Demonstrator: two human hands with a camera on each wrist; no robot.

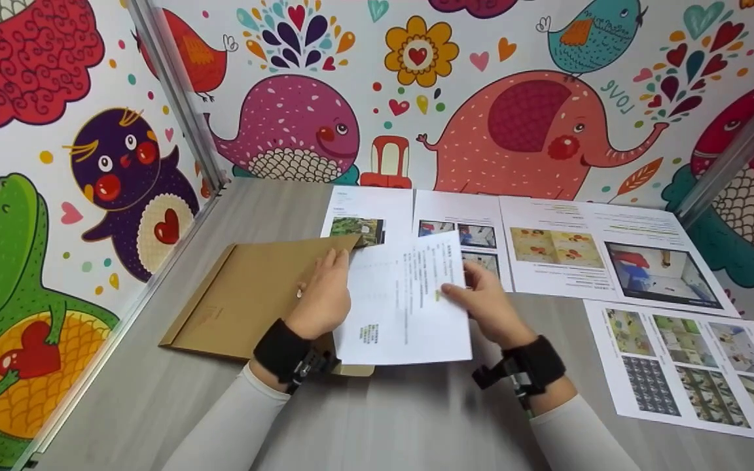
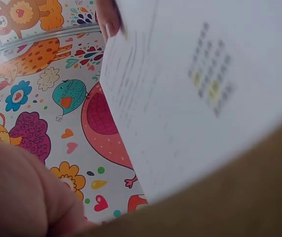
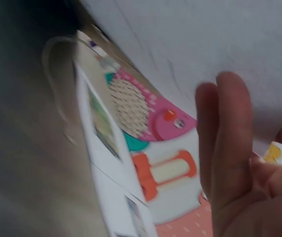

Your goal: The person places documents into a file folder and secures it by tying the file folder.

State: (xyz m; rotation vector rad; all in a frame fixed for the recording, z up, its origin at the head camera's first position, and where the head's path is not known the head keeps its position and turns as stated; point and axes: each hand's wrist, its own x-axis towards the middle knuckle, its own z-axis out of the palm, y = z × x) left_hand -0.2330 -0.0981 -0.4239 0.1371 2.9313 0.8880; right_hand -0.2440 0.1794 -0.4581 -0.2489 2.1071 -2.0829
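Observation:
A brown kraft-paper envelope (image 1: 246, 294) is tilted over the table at the left, and my left hand (image 1: 324, 294) grips it near its right side. A white printed sheet (image 1: 410, 327) with a few yellow-highlighted lines stands at the envelope's right side. My right hand (image 1: 489, 306) pinches this sheet by its right edge, thumb on the printed face and fingers behind. In the left wrist view the envelope (image 2: 249, 187) lies across the sheet's lower part (image 2: 170, 98). The right wrist view shows the fingers (image 3: 234, 133) against the back of the sheet.
Several printed pages with pictures lie along the back of the grey table (image 1: 429, 412), including a page with a large photo (image 1: 639, 229). Another page (image 1: 684, 366) with several photos lies at the right. Cartoon-printed walls (image 1: 364, 52) stand at the back and sides.

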